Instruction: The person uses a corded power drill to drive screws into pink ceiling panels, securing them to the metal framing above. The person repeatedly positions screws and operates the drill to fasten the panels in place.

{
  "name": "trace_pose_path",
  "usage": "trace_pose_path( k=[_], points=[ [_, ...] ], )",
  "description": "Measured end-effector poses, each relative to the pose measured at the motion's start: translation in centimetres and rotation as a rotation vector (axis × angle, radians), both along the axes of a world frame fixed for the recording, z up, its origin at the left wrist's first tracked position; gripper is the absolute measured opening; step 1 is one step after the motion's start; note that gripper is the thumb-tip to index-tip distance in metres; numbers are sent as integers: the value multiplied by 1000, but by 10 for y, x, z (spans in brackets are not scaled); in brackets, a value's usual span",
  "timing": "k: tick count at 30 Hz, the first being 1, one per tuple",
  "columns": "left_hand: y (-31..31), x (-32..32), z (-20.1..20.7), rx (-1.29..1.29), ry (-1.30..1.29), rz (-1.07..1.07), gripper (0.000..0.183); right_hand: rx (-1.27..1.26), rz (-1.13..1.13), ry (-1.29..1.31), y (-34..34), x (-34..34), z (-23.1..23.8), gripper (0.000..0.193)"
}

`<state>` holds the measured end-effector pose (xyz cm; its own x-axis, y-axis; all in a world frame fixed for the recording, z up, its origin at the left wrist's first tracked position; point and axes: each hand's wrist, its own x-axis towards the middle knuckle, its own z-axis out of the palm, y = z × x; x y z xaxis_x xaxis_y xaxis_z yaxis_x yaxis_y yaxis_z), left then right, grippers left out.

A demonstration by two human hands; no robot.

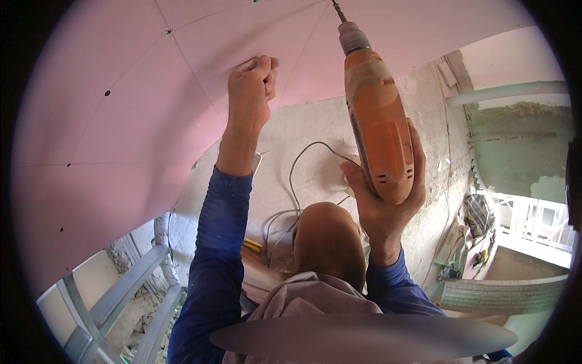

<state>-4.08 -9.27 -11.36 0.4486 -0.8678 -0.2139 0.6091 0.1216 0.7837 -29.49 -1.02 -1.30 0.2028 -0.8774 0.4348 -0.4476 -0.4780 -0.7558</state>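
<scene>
My right hand (pixel 397 215) grips an orange power drill (pixel 379 115), its fingers wrapped round the rear of the dusty body. The drill's bit (pixel 339 12) points up at a pink board (pixel 121 133), with its tip at the top edge of the view. Close to the board, my left hand (pixel 254 85) is raised and closed, fingers curled in. Whatever it may hold is hidden by the fingers. Thin pencil-like lines cross the board, and several dark screw heads or holes (pixel 107 93) dot it.
A dark cable (pixel 293 176) loops below the drill against a rough plaster wall (pixel 315 127). Metal ladder-like rails (pixel 130 285) stand at lower left. A rounded brown shape (pixel 330 242) sits between my arms. Bags (pixel 476 218) lie at right, near a bright opening.
</scene>
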Motion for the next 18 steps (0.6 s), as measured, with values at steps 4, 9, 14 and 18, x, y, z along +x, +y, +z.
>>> trace_pose_path(
  k=[4,9,14,18],
  points=[
    [0,0,0,-14,-3,-11,24,-11,-13,14,-1,1,-1,100],
    [0,1,0,-5,8,-9,23,-42,0,43,-2,-3,-3,102],
    [-1,-1,0,-18,11,1,23,-89,-24,95,-3,-2,-7,103],
    [0,-2,0,-25,9,12,24,-56,-28,78,-2,-2,-7,102]
  ],
)
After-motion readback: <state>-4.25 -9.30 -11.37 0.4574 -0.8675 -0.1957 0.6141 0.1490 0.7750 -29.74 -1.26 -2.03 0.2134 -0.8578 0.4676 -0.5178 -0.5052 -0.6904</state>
